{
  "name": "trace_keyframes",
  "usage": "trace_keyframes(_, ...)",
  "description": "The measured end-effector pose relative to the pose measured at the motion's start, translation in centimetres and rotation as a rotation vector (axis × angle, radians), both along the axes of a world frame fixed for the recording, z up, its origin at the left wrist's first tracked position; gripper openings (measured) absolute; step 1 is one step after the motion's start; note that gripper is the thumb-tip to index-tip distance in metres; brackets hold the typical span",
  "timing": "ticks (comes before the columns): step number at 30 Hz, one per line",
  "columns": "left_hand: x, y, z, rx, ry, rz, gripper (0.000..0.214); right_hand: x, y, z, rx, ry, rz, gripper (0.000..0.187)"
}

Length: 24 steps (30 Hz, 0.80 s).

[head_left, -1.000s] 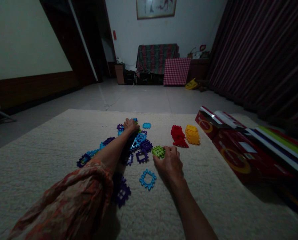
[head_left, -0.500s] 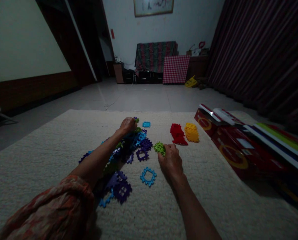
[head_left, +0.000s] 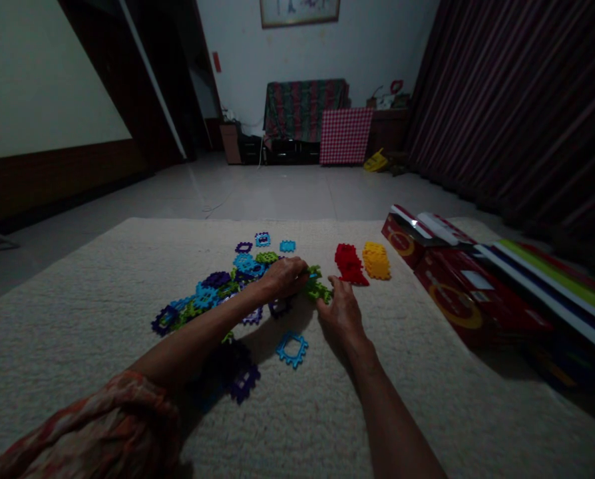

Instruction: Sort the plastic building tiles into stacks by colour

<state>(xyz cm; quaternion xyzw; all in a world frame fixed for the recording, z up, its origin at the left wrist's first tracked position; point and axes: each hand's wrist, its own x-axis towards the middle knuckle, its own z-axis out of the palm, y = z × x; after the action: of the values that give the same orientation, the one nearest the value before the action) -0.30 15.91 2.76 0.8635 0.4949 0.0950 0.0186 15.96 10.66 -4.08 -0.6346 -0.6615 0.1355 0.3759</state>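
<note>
My left hand [head_left: 286,277] reaches across to the right, its fingers closed on a green notched building tile [head_left: 315,271]. Just below that tile, a small stack of green tiles [head_left: 318,291] rests at the thumb and fingertips of my right hand [head_left: 343,311], which grips its near right side. Under and beyond my left forearm spreads a pile of purple, blue and green tiles [head_left: 206,294], partly hidden by the arm. A blue square frame tile [head_left: 292,349] lies apart on the mat, with purple tiles [head_left: 242,379] in shadow to its left.
A red tile stack [head_left: 348,263] and a yellow tile stack [head_left: 376,259] stand to the right on the cream mat [head_left: 98,286]. Red boxes [head_left: 457,286] line the right edge. Loose blue and purple tiles [head_left: 262,239] lie at the far side.
My left hand has moved from the far side of the pile rightward and nearer, bringing a green tile to the green stack. My right hand stays at that stack.
</note>
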Motion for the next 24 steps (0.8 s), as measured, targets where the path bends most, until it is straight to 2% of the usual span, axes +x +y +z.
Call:
trace_keyframes(2,-0.4,0.1,0.2,0.009,-0.028,0.000,0.020,0.0,0.0,0.0,0.000,-0.001,-0.007,0.054)
trace_keyframes(4,-1.4,0.5,0.8,0.034,-0.083,0.073,0.022,0.0,0.0,0.0,-0.008,-0.013,-0.005,0.052)
trace_keyframes(6,-3.1,1.1,1.7,0.058,-0.136,0.240,0.027,0.0,0.0,0.1,-0.015,-0.039,0.002,0.049)
trace_keyframes(8,-5.2,1.8,2.8,0.071,-0.087,0.409,0.027,0.0,-0.1,0.2,-0.033,-0.072,0.005,0.046)
trace_keyframes(11,-8.0,2.5,3.7,0.008,-0.069,0.521,0.022,-0.1,-0.1,0.4,-0.063,-0.119,0.008,0.042)
trace_keyframes(13,-9.3,2.7,3.8,-0.106,-0.222,0.589,0.020,-0.1,0.0,0.3,-0.067,-0.140,0.012,0.039)
trace_keyframes(16,-10.7,2.9,3.3,-0.328,-0.651,0.647,0.020,0.0,0.0,0.2,-0.057,-0.152,0.015,0.035)
trace_keyframes(19,-12.3,3.1,2.8,-0.437,-1.010,0.657,0.013,0.0,0.1,0.0,-0.049,-0.147,0.020,0.033)
trace_keyframes(21,-13.7,3.1,2.6,-0.489,-1.110,0.676,0.009,0.0,0.1,0.0,-0.050,-0.141,0.017,0.033)
trace_keyframes(24,-15.5,2.9,2.2,-0.557,-1.016,0.723,0.012,0.0,0.1,-0.1,-0.050,-0.144,0.013,0.032)
